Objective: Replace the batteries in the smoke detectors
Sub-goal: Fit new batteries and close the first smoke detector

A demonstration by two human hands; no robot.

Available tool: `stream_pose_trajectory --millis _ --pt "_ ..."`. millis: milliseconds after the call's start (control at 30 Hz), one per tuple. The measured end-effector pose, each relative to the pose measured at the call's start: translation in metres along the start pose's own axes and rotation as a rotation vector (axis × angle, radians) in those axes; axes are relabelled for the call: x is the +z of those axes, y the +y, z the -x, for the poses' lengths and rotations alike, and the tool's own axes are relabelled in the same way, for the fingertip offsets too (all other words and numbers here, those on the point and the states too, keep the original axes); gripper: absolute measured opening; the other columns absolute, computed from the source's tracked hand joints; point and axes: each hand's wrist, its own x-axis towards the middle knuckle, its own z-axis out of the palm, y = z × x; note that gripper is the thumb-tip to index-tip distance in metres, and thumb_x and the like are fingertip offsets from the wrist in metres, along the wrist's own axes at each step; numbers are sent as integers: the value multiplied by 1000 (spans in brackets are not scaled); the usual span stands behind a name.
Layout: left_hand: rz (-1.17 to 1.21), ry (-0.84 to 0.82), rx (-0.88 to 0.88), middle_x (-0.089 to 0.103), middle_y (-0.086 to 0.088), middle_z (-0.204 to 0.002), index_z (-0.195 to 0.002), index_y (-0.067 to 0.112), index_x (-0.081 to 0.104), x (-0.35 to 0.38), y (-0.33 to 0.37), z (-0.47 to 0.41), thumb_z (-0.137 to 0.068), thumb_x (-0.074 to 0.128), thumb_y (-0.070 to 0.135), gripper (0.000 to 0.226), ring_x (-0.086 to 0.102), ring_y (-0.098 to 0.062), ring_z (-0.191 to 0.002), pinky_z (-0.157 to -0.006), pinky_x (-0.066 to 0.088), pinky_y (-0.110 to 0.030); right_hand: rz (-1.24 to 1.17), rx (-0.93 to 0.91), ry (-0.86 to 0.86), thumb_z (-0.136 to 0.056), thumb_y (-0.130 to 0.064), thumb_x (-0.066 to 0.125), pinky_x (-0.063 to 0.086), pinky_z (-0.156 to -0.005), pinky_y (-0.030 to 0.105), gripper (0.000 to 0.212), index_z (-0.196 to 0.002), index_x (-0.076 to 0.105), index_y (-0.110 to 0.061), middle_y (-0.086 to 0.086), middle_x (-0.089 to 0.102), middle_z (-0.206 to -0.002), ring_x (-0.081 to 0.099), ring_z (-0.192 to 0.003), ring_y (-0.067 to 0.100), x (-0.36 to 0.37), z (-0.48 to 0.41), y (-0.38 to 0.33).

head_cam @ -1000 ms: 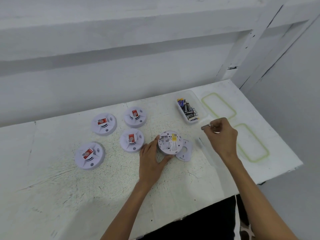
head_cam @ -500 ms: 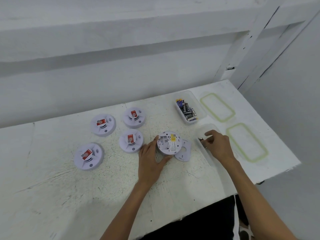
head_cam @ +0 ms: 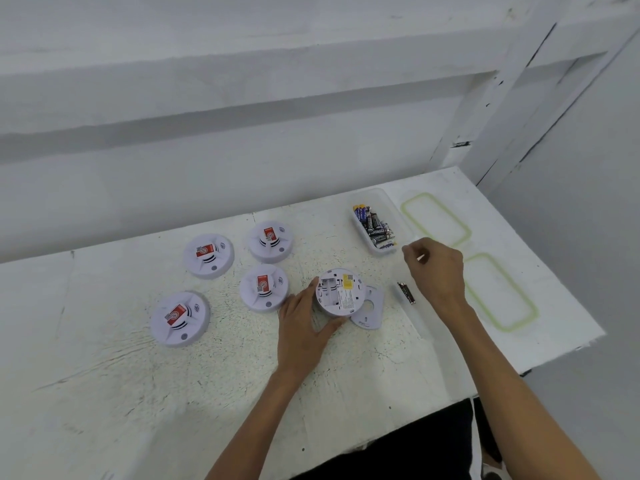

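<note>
An overturned white smoke detector (head_cam: 337, 293) lies on the table with its empty battery bay facing up. My left hand (head_cam: 304, 327) grips its left and near rim. Its loose mounting plate (head_cam: 370, 308) leans against its right side. Used dark batteries (head_cam: 406, 292) lie in a clear tub (head_cam: 417, 323) just right of the plate. My right hand (head_cam: 437, 271) hovers over that tub's far end with curled fingers and nothing visible in them. Its fingertips are near a second clear tub (head_cam: 360, 223) that holds several batteries (head_cam: 376, 227).
Several more smoke detectors with red stickers sit face up to the left: (head_cam: 209, 255), (head_cam: 270, 240), (head_cam: 264, 287), (head_cam: 180, 318). Two green-rimmed lids (head_cam: 434, 220) (head_cam: 498, 292) lie flat at the right. The table edge (head_cam: 554, 358) runs close behind the near lid.
My right hand dipped into the near clear tub, left batteries lying there, and has risen toward the far tub of batteries. My left hand has stayed on the overturned detector.
</note>
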Motion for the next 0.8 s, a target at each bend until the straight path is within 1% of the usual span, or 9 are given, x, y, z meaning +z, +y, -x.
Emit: stream_pose_trajectory --millis 100,167,267,367,433,500,600,733,800 --pt "-3 3 -9 47 27 -136 -153 32 40 -1 2 -1 -77 66 73 90 35 5 -123 -115 35 -40 46 -89 -54 -93 -13 63 49 -73 28 12 -99 74 -12 1 72 -90 60 -74 15 9 -23 -9" --pt "-3 4 -3 49 26 -137 -152 32 42 -1 1 0 -77 69 72 89 38 5 -123 -114 36 -40 66 -90 -96 -92 -7 61 50 -75 29 17 -103 74 -10 6 73 -95 62 -79 19 20 -40 -14" --pt "-12 10 15 50 28 -139 -151 36 42 -1 0 -1 -79 71 70 85 38 11 -122 -114 37 -41 116 -71 -178 -94 -10 60 54 -82 35 23 -113 71 -8 14 72 -106 66 -93 27 39 -62 -21" --pt "-16 19 24 46 36 -137 -146 45 40 -1 1 -1 -79 72 69 79 34 21 -124 -113 35 -36 253 -106 -329 -93 -5 57 51 -93 39 36 -129 64 -7 15 62 -130 60 -112 34 54 -81 -25" --pt "-22 16 26 50 33 -139 -146 44 42 0 0 -2 -79 73 69 78 39 14 -126 -114 35 -36 332 -150 -410 -92 -1 53 50 -95 40 47 -138 56 -10 12 55 -140 55 -120 34 61 -90 -27" --pt "-23 11 18 52 27 -143 -150 40 43 1 -2 -3 -79 74 69 82 45 4 -128 -115 35 -36 387 -177 -476 -93 -1 50 51 -89 41 53 -145 47 -12 14 56 -137 55 -117 36 66 -95 -27" --pt "-25 13 11 52 28 -142 -149 39 44 1 -1 -5 -79 76 67 83 45 4 -126 -114 35 -33 401 -204 -490 -90 -1 51 50 -77 38 53 -142 49 -12 19 63 -120 59 -104 37 71 -100 -26" --pt "-34 27 3 50 30 -140 -150 40 43 1 -3 -4 -77 78 65 85 43 4 -126 -113 35 -31 363 -198 -490 -84 -4 65 49 -89 39 53 -136 54 -10 17 55 -124 54 -115 35 71 -104 -23" --pt "-38 29 3 46 36 -138 -150 40 42 1 -3 -4 -77 79 65 86 39 8 -124 -111 35 -30 315 -181 -442 -82 -10 71 47 -89 36 52 -132 57 -8 17 53 -126 53 -116 34 66 -103 -21"
